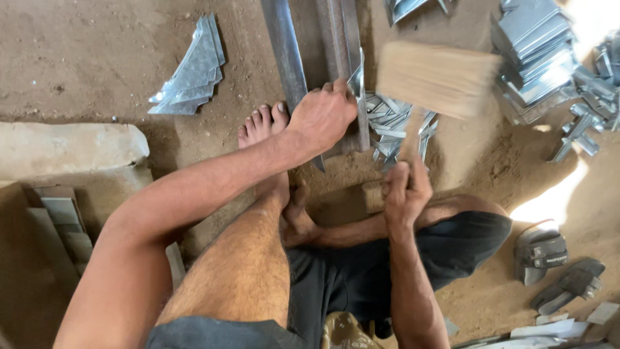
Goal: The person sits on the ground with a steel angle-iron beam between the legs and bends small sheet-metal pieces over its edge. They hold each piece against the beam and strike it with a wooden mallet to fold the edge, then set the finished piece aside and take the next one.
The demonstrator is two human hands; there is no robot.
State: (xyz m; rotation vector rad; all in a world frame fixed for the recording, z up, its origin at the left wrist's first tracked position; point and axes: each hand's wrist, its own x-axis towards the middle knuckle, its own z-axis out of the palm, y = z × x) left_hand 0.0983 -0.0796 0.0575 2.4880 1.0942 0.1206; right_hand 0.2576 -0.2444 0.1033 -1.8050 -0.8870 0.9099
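Left hand (321, 116) presses down, fingers curled, on a bent sheet-metal piece (357, 97) that rests against a long steel rail (339, 58) running away across the dirt floor (84, 58). Right hand (405, 194), just below and to the right of the rail's near end, is clenched around the handle of a wooden mallet (436, 77); its broad, pale head is raised and blurred above a heap of cut metal pieces (394, 126) lying just right of the rail. A bare foot (261, 126) sits immediately left of the rail, touching the ground beside the left wrist, and the person's legs in dark shorts fold beneath both arms. Left of the rail, well apart, lies a fanned stack of triangular metal offcuts (190, 74). Far right of the rail, a tall stack of folded metal parts (536, 55) stands with loose strips (591, 110) scattered next to it. Below those, a pair of dark sandals (555, 265) rests on the dirt. Far left of the rail, a pale sack (71, 148) lies above a few flat grey slabs (61, 220). No box, bin or tray shows; every piece lies loose on the ground.
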